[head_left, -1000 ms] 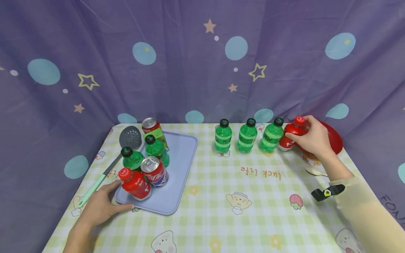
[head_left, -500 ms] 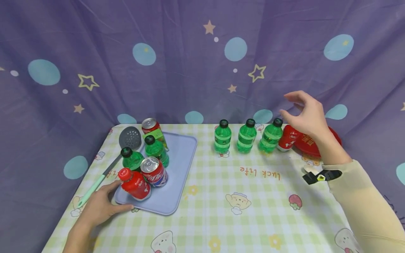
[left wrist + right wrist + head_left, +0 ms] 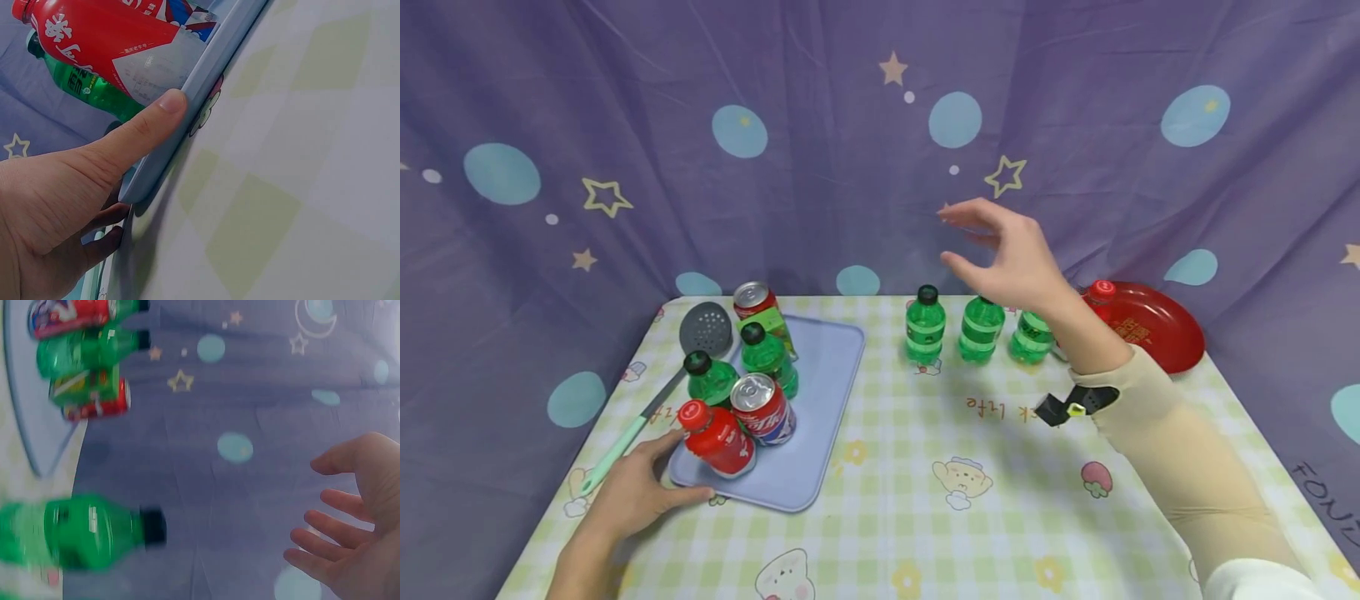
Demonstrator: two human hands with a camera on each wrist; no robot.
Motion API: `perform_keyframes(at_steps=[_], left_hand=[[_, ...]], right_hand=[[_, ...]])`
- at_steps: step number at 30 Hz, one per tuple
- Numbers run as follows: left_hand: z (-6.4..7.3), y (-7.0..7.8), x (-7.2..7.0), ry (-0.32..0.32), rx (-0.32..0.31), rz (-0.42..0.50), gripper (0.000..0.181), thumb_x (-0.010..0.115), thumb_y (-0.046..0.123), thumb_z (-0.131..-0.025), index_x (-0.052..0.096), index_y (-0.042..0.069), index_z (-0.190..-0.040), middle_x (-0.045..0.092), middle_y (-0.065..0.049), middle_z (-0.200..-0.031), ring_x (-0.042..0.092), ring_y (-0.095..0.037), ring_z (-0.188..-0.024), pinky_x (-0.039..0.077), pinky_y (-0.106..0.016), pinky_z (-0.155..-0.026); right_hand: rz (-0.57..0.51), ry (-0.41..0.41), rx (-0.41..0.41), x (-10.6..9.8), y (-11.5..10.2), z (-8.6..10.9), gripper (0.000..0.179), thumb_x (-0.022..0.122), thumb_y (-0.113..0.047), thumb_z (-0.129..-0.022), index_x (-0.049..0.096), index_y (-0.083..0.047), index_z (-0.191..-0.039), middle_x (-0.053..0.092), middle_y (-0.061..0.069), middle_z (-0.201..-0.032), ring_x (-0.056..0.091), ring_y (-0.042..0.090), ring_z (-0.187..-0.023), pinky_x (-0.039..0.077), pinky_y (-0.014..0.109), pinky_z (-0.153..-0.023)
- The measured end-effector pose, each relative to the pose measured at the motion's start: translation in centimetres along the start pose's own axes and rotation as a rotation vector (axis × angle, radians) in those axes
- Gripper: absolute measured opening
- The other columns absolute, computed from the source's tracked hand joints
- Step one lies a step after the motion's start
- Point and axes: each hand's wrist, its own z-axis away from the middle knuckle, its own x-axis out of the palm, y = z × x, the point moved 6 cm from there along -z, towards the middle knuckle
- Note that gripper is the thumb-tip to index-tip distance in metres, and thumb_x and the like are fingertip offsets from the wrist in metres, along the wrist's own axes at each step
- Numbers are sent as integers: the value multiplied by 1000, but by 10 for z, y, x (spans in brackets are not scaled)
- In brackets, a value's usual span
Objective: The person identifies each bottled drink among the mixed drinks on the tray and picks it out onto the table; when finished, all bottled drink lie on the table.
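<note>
My left hand (image 3: 628, 492) grips the near left corner of a blue-grey tray (image 3: 823, 392), thumb (image 3: 147, 122) along its front rim, fingers round the side. On the tray stand a red-capped bottle (image 3: 724, 442), a red and blue can (image 3: 766, 414), two green bottles (image 3: 767, 358), a red can (image 3: 752, 300) and a small green box (image 3: 777, 325). My right hand (image 3: 1015, 258) is in the air above a row of three green bottles (image 3: 923, 329), fingers spread and holding nothing. A red bottle (image 3: 1099, 302) stands right of the row, partly hidden by my wrist.
Left of the tray lies a skimmer (image 3: 706, 329) with a mint handle. At the back right rests a red plate (image 3: 1172, 329). A checked cloth (image 3: 887, 492) covers the table, and a purple curtain (image 3: 820, 200) hangs close behind it.
My right hand has let go of the red bottle beside the plate, risen and moved left above the green bottles. The left hand stays at the tray corner.
</note>
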Motion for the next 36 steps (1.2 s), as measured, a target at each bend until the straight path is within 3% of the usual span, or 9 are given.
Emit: perform_keyframes(at_steps=[9,14,24,36], left_hand=[[0,-2,1,3,5,5,119,97,59,-66,50,-7,-153,54,-35,-152,49,-59,-140,43,-75,-109],[0,-2,0,-1,-3,-1,119,98,59,-66,50,-6,-154,54,-36,-152,49,-59,-140,43,-75,-109],[0,-1,0,-13,-16,7,119,98,58,-67,49,-7,-154,52,-36,-153,48,-59,-140,42,-76,-110],[-2,-3,0,-12,-11,-12,120,97,60,-67,48,-9,-153,53,-37,-152,48,-60,-139,43,-76,-109]], right_hand=[[-88,-123,-88,64,-30,-17,45,80,-17,-95,68,-12,-138,70,6,-142,66,24,-135,58,35,-110],[-133,-162,-149,96,-43,-21,45,79,-17,-95,68,-11,-138,70,7,-142,68,23,-131,58,36,-110],[-178,-283,-133,156,-62,-26,48,77,-19,-97,64,-13,-143,67,5,-146,64,22,-136,56,33,-112],[-186,-359,-80,213,-54,-20,55,78,-26,-97,60,-15,-148,66,2,-147,66,21,-136,59,30,-107]])
